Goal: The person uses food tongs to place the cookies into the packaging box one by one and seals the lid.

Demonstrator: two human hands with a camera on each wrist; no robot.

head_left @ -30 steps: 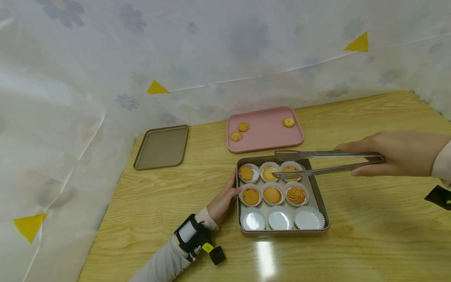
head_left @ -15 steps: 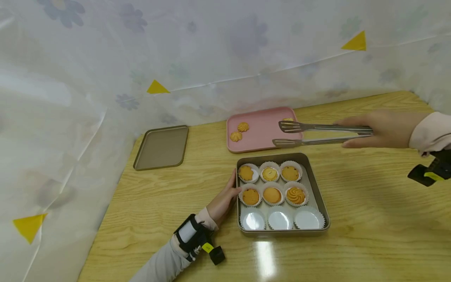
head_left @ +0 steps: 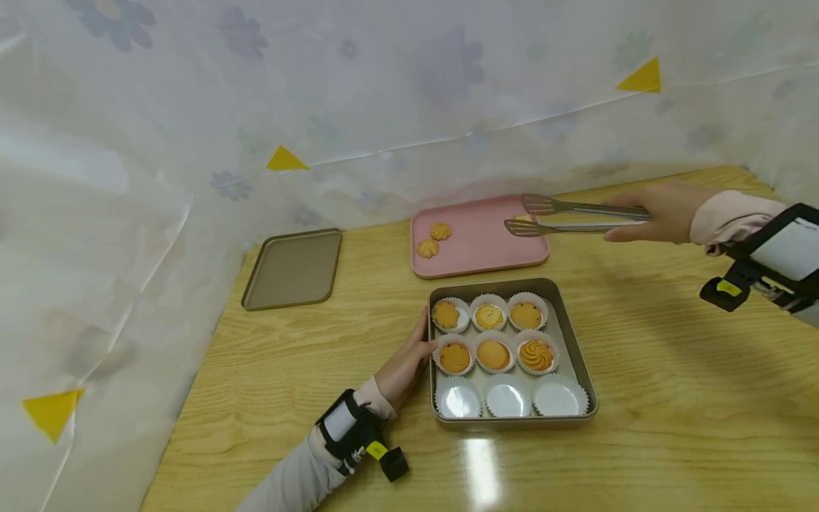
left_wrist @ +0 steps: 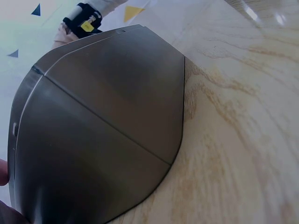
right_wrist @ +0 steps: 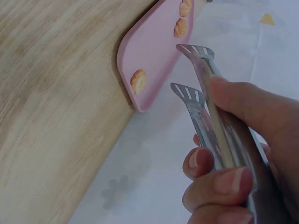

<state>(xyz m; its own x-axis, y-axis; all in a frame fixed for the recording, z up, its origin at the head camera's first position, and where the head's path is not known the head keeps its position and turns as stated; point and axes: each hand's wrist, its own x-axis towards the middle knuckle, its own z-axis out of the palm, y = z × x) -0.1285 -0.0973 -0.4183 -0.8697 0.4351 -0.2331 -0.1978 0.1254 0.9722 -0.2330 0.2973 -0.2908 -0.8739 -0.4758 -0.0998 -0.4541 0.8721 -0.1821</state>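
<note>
My left hand [head_left: 404, 366] holds the left wall of a square metal baking tin [head_left: 579, 355], thumb over the rim, other fingers outside. Inside are rows of white paper cups; the two rear rows hold cookies, while front cups such as this paper cup [head_left: 560, 396] are empty. My right hand [head_left: 668, 208] grips metal tongs [head_left: 582, 227], whose slotted tips are apart with nothing between them. The tips hover over the right end of a pink tray [head_left: 480, 245], partly hiding a cookie [right_wrist: 138, 81]. Two cookies lie at the tray's left: a swirled cookie [head_left: 440, 231] and another cookie [head_left: 427, 248].
A flat brown metal lid or tray [head_left: 294, 270] lies at the back left of the wooden table [head_left: 307, 355]. A pale flowered plastic sheet [head_left: 384, 85] with yellow triangles stands behind and to the left.
My right hand has carried the tongs from above the tin, backward, to above the right end of the pink tray. The left hand and the tin have stayed put.
</note>
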